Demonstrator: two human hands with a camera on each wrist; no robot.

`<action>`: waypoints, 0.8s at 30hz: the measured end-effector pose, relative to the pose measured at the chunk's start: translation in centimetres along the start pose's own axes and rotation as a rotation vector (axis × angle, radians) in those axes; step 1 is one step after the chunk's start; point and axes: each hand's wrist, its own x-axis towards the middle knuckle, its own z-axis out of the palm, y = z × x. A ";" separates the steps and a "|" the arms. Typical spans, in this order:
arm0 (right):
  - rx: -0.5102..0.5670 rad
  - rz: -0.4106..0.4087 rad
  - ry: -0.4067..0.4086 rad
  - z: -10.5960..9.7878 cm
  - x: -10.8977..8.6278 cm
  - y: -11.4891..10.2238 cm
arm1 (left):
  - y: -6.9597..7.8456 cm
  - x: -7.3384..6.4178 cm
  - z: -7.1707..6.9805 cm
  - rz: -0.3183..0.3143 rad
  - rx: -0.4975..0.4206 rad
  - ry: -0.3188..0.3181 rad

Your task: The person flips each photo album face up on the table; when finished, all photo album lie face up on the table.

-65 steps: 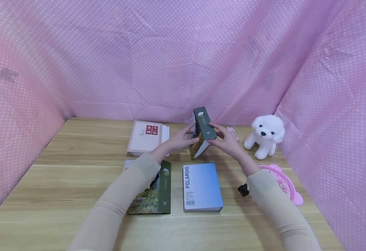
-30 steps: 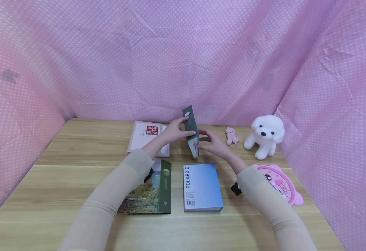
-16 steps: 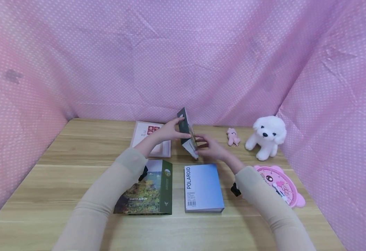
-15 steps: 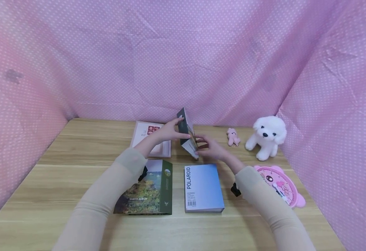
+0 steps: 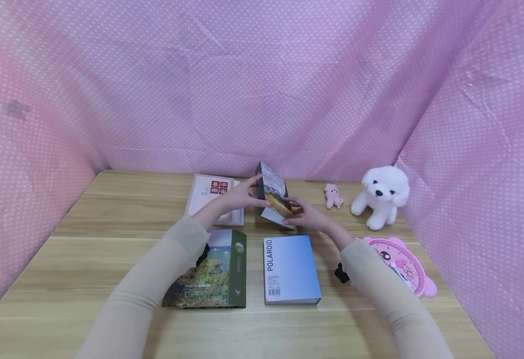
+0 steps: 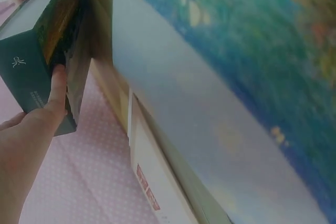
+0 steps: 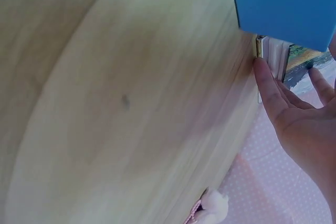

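Note:
Both hands hold a thick photo album (image 5: 276, 199) with a painted landscape cover and dark green spine, at the back middle of the table. It is tilted, its cover facing up and to the right. My left hand (image 5: 239, 195) grips the spine side; in the left wrist view one finger lies on the cover beside the green spine (image 6: 23, 69). At the lower right edge, my right hand (image 5: 308, 217) holds the album between thumb and fingers. The right wrist view shows its white page edges (image 7: 274, 56) between the spread digits, partly hidden by a blue box corner (image 7: 289, 9).
Nearer lie another green-spined photo album (image 5: 212, 274) under the left forearm and a blue POLAROID album (image 5: 290, 269). A white album with red characters (image 5: 199, 197) lies back left. On the right are a small pink plush (image 5: 332, 195), a white toy dog (image 5: 380, 194) and a pink clock (image 5: 401, 264).
The album has turned in my hands: its green spine, earlier facing up, now points left and the painted cover has come up. It has also tipped lower toward the table.

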 end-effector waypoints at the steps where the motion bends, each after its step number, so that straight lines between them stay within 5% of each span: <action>1: -0.002 0.002 0.003 -0.1 -0.1 0.1 | -0.1 0.1 0.1 0.005 0.005 -0.004; 24: -0.095 0.031 0.050 -1.3 -1.1 1.6 | -1.8 1.3 1.0 0.016 0.035 -0.093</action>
